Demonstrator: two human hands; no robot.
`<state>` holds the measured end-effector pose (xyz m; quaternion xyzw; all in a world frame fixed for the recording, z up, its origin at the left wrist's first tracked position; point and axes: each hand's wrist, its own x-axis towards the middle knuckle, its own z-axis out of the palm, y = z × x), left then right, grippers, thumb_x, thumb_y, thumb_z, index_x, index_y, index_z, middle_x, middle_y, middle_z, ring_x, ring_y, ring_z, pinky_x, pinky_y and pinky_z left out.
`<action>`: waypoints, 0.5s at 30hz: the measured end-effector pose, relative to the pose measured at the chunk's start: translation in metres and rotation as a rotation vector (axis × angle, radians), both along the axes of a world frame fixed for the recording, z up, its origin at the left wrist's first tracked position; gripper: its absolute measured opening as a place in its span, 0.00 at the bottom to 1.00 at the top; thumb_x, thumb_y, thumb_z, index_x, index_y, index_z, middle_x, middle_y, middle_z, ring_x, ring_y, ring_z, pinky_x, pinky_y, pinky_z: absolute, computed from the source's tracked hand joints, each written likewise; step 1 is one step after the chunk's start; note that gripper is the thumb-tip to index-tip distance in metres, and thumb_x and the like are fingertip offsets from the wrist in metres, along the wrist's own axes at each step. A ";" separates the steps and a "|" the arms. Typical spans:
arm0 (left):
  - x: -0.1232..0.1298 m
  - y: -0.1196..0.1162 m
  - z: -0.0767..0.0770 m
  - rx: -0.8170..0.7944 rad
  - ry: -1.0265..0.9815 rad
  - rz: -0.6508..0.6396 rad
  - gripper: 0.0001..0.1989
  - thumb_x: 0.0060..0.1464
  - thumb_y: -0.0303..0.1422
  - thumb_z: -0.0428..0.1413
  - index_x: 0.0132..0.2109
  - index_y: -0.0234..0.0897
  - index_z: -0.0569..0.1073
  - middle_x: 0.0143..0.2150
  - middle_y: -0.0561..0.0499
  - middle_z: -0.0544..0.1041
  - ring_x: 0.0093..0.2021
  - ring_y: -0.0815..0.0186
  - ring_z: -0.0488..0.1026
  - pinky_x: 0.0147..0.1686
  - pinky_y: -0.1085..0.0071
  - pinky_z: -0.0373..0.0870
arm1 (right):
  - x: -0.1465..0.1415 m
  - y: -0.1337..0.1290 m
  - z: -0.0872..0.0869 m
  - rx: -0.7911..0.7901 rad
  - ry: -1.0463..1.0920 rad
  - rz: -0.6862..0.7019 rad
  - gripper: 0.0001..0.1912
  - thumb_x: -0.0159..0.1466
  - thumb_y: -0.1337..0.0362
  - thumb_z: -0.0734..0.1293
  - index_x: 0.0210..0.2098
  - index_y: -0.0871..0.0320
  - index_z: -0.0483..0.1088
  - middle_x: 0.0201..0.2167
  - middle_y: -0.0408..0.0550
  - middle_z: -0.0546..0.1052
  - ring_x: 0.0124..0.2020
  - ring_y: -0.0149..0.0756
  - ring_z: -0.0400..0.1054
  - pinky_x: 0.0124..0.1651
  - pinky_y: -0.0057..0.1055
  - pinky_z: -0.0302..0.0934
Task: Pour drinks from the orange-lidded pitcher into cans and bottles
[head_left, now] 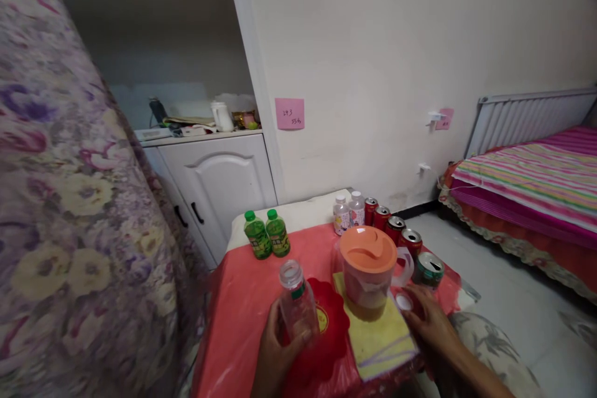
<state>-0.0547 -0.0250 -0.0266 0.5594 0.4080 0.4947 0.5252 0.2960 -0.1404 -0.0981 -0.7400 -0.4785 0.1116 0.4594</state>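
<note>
My left hand [280, 348] is wrapped around a clear plastic bottle [298, 308] with an open, capless neck and a bit of green label. It tilts slightly over a red scalloped plate [333, 336]. My right hand [429, 317] pinches a small white round cap [403, 303] at the right edge of a yellow cloth [382, 348]. On that cloth, just left of my right hand, stands a clear pitcher [366, 286] with an orange lid [368, 250] and some yellowish liquid at its bottom.
Two green bottles [268, 236] stand at the back left of the red-covered table [233, 323]. Two clear bottles with pink labels [349, 212] and several drink cans [396, 227] line the back right. A floral curtain [93, 199] hangs left; a bed [527, 180] is at right.
</note>
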 end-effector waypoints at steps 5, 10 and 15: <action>0.006 -0.002 -0.006 -0.003 -0.057 0.030 0.43 0.33 0.46 0.72 0.57 0.35 0.71 0.58 0.36 0.80 0.60 0.39 0.75 0.57 0.53 0.74 | -0.001 -0.008 0.012 0.071 0.065 0.000 0.23 0.55 0.54 0.67 0.48 0.56 0.77 0.52 0.58 0.78 0.55 0.55 0.72 0.59 0.51 0.66; 0.007 0.000 -0.014 -0.043 -0.068 0.053 0.47 0.31 0.48 0.72 0.59 0.35 0.69 0.58 0.34 0.79 0.60 0.38 0.74 0.56 0.52 0.75 | -0.003 -0.013 0.037 0.149 0.192 0.049 0.20 0.59 0.51 0.69 0.48 0.54 0.76 0.52 0.56 0.79 0.50 0.52 0.76 0.51 0.46 0.72; 0.007 0.003 -0.020 -0.044 -0.092 0.054 0.50 0.32 0.50 0.72 0.61 0.37 0.67 0.62 0.34 0.76 0.61 0.37 0.73 0.58 0.48 0.73 | -0.004 -0.010 0.050 0.195 0.320 0.068 0.22 0.64 0.50 0.68 0.53 0.54 0.72 0.52 0.57 0.78 0.53 0.52 0.74 0.53 0.44 0.71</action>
